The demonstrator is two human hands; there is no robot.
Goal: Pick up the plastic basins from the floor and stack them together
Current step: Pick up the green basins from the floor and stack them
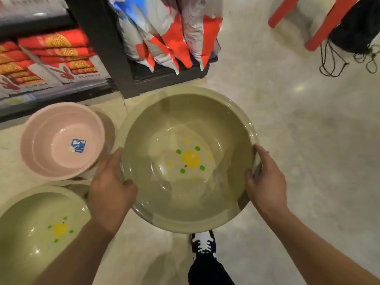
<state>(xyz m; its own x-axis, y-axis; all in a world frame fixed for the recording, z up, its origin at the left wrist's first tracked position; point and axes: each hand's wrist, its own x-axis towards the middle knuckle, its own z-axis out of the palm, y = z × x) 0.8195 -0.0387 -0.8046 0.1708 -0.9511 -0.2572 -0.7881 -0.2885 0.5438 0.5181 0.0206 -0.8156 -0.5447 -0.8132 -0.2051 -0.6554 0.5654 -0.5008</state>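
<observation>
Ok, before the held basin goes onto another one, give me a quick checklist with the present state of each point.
1. Left hand grips the rim of the held green basin: ok.
2. Right hand grips the opposite rim: ok.
3. Held basin is empty, only a printed motif inside: ok.
4. Second green basin lies open side up on the floor, nothing in it: ok.
5. Pink basin holds only a blue label: ok.
6. Held basin is clear of the floor: cannot tell.

Floor (308, 140) right lies open; 2 basins (61, 145) crowd left.
</observation>
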